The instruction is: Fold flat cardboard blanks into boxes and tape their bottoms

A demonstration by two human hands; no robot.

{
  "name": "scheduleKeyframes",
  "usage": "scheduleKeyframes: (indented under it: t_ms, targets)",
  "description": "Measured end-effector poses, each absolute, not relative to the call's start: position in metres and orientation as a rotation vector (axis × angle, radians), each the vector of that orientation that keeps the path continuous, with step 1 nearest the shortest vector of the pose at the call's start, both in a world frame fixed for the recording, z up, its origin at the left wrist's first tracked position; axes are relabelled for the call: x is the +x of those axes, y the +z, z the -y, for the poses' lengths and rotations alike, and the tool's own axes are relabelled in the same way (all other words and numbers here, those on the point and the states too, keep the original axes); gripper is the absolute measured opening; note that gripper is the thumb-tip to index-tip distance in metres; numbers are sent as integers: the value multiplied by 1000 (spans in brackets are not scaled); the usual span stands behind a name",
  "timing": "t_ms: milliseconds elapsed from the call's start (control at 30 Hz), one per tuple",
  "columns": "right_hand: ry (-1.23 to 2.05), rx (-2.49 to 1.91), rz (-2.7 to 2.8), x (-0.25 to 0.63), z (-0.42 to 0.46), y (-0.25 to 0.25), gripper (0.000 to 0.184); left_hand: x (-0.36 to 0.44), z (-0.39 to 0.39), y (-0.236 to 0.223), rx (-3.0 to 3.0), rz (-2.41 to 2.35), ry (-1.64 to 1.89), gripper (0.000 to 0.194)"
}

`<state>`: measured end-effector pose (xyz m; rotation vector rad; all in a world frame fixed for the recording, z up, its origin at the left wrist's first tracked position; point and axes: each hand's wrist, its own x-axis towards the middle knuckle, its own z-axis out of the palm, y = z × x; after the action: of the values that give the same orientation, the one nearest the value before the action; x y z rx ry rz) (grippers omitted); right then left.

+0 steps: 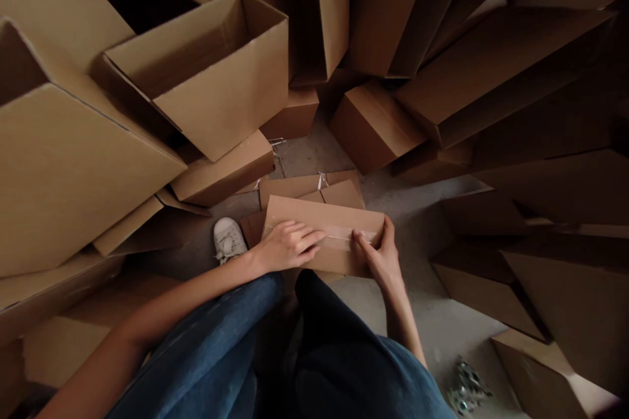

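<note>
In front of my knees is a cardboard box (pixel 314 213) with a strip of clear packing tape (pixel 339 236) along its seam. My left hand (pixel 289 245) lies on the box with its fingers stretched out over the taped seam. At the right end, my right hand (pixel 381 252) grips the box, thumb on the tape and fingers round the far edge. Below and behind it lie flattened cardboard pieces (pixel 289 186) on the floor.
Several open cardboard boxes, such as a large one (pixel 226 91) at the upper left, crowd round me. A small box (pixel 376 124) sits ahead. A tape dispenser-like metal object (pixel 469 386) lies on the concrete floor (pixel 427 314) at the lower right. My white shoe (pixel 228 239) is at left.
</note>
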<state>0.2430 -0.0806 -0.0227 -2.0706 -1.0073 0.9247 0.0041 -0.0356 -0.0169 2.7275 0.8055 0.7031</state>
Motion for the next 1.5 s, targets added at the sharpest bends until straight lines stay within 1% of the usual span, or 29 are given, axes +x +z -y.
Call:
scheduleKeyframes:
  t_ms: [167,733,800,900,967,1133,1300,1500]
  targets:
    - [918,-2028,1016,245,80,-26,90,4,36,-18,2727,-811,690,27]
    - [987,-2006,1076,250,81,-29,95,3,36,-20,2692,-815,617,29]
    - [991,-1985,1104,252,82,-29,92,3,36,-20,2688,-814,624,29]
    - [1001,-1940,1131,254,83,-28,79,3,35,-19,2689,-812,640,29]
    - [1012,-1932,1126,254,84,-26,75,3,35,-19,2688,-812,640,28]
    - [1010,-1982,1089,252,84,-23,86,3,35,-19,2677,-827,626,28]
    - [999,-1941,1141,256,85,-27,76,3,35,-20,2676,-822,653,26]
    - [932,-1991,1110,252,84,-29,80,4,35,-19,2662,-830,631,26]
